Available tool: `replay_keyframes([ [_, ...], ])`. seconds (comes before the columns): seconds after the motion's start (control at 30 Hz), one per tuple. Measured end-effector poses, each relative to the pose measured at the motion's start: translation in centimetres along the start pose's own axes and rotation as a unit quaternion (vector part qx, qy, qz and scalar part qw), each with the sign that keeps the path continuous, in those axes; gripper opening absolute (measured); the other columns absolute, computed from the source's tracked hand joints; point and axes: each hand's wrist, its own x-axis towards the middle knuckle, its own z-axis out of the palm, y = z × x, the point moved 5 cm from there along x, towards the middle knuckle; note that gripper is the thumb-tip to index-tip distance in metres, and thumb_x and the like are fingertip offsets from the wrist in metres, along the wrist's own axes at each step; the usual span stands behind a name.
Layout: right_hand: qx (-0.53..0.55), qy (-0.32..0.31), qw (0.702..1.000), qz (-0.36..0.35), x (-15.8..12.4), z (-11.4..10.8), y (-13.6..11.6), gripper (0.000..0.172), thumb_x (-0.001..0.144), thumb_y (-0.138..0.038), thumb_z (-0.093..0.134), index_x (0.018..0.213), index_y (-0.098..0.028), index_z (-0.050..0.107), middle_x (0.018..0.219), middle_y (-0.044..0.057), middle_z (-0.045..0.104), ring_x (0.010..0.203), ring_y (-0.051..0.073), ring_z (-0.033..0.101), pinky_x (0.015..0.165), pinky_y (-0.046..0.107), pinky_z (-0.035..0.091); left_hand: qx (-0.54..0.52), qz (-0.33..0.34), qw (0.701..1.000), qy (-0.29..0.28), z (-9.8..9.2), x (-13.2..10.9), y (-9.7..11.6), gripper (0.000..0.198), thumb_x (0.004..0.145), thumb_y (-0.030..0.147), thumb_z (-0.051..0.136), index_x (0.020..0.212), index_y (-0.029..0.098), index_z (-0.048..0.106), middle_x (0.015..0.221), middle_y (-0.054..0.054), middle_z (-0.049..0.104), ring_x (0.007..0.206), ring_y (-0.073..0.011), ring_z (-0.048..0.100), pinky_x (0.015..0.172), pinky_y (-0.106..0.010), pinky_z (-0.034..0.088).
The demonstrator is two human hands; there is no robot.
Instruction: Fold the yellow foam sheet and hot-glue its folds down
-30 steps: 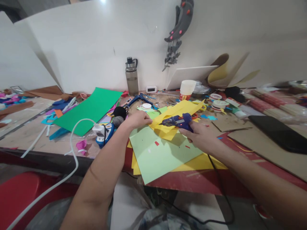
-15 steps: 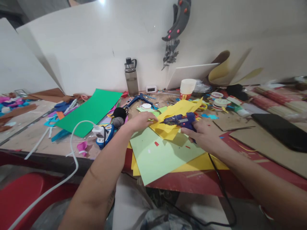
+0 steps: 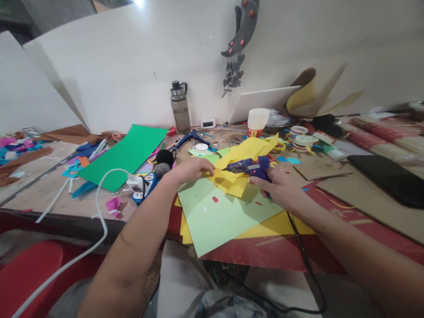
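Note:
In my right hand (image 3: 278,183) is a blue hot glue gun (image 3: 251,168), its small red light lit and its nozzle pointing left. My left hand (image 3: 197,170) is closed, fingertips pinching yellow paper (image 3: 217,175) just left of the nozzle; the exact piece is partly hidden by the fingers. Beneath the gun lie creased yellow sheets (image 3: 250,148). They rest on a pale green sheet (image 3: 221,221), which carries several small paper scraps.
A blue-and-white power socket (image 3: 144,185) with a white cable stands left, beside black and grey yarn balls (image 3: 164,157). Behind are a water bottle (image 3: 180,108), a small digital clock (image 3: 208,123) and paper cups (image 3: 257,121). A black tablet-like slab (image 3: 387,179) lies right.
My left fingertips have shifted slightly, closing in over the yellow paper near the nozzle. The glue gun stays nearly in place; the view has tilted a little.

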Motion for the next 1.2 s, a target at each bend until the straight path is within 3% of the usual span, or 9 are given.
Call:
replay_keyframes([
  [0.3, 0.008, 0.007, 1.0, -0.02, 0.3, 0.0, 0.8, 0.024, 0.078, -0.047, 0.056, 0.073, -0.023, 0.054, 0.056, -0.001, 0.054, 0.06, 0.019, 0.052, 0.052, 0.029, 0.038, -0.009, 0.004, 1.0, -0.024, -0.2, -0.3, 0.3, 0.036, 0.082, 0.001, 0.051, 0.095, 0.023, 0.076, 0.124, -0.004, 0.068, 0.114, -0.0152, 0.062, 0.101, -0.028, 0.043],
  [0.47, 0.036, -0.008, 0.999, -0.014, 0.1, 0.1, 0.4, 0.026, 0.077, -0.048, 0.056, 0.075, -0.022, 0.052, 0.053, -0.002, 0.051, 0.051, 0.015, 0.047, 0.048, 0.028, 0.035, 0.011, -0.012, 1.0, -0.014, -0.4, -0.4, 1.0, 0.02, 0.087, 0.021, 0.057, 0.097, 0.022, 0.074, 0.119, -0.005, 0.07, 0.109, -0.0173, 0.063, 0.098, -0.028, 0.044],
  [0.67, 0.072, -0.002, 0.997, 0.011, -0.1, -0.1, 0.1, 0.026, 0.076, -0.047, 0.056, 0.074, -0.022, 0.049, 0.052, -0.004, 0.048, 0.045, 0.013, 0.044, 0.046, 0.028, 0.034, 0.076, -0.062, 0.995, 0.032, 0.0, 0.1, 1.5, 0.031, 0.081, 0.049, 0.064, 0.086, 0.019, 0.073, 0.101, -0.007, 0.072, 0.091, -0.0204, 0.066, 0.085, -0.03, 0.047],
  [0.9, 0.087, 0.004, 0.996, 0.022, -0.1, -0.3, 0.4, 0.031, 0.075, -0.051, 0.058, 0.076, -0.022, 0.048, 0.051, -0.005, 0.048, 0.043, 0.012, 0.043, 0.044, 0.027, 0.032, 0.102, -0.058, 0.993, 0.034, 0.4, 0.7, 1.5, 0.016, 0.079, 0.034, 0.064, 0.078, 0.019, 0.071, 0.1, -0.006, 0.072, 0.09, -0.0192, 0.065, 0.087, -0.029, 0.047],
  [1.2, 0.095, 0.005, 0.995, 0.014, 0.1, -0.2, 0.6, 0.031, 0.073, -0.051, 0.058, 0.078, -0.022, 0.049, 0.051, -0.005, 0.048, 0.044, 0.012, 0.044, 0.044, 0.027, 0.033, 0.108, -0.054, 0.993, -0.014, 0.0, 0.4, 1.8, 0.019, 0.081, 0.025, 0.059, 0.086, 0.02, 0.076, 0.11, -0.005, 0.074, 0.092, -0.019, 0.068, 0.083, -0.027, 0.048],
])
